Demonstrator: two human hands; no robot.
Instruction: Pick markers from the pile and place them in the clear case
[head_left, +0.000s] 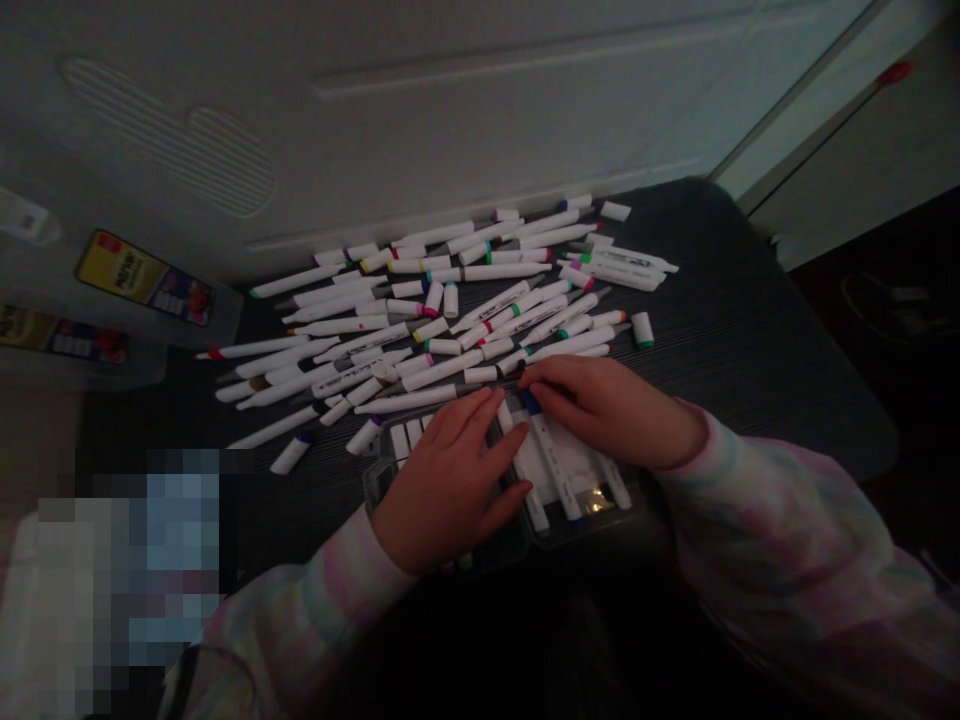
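A clear plastic case (551, 540) lies open at the table's near edge, with white markers in both halves. My left hand (450, 480) rests over its left half, fingers stretched out and slightly apart. Its index finger and thumb touch a white marker (535, 500) near the middle. My right hand (600, 405) is at the far side of the right half, fingertips pressed together above a blue-ended marker (556, 465). What these fingertips hold, if anything, is hidden. Another white marker (616, 485) lies at the case's right. Beyond both hands spreads a pile of uncapped markers (420, 370).
Loose caps lie among the markers, including a green-banded cap (643, 330) and a dark-ended cap (291, 453). Two clear boxes with marker labels (146, 280) stand at left. A pale ridged panel (480, 120) rises behind the dark table (750, 330). The lower left is pixelated.
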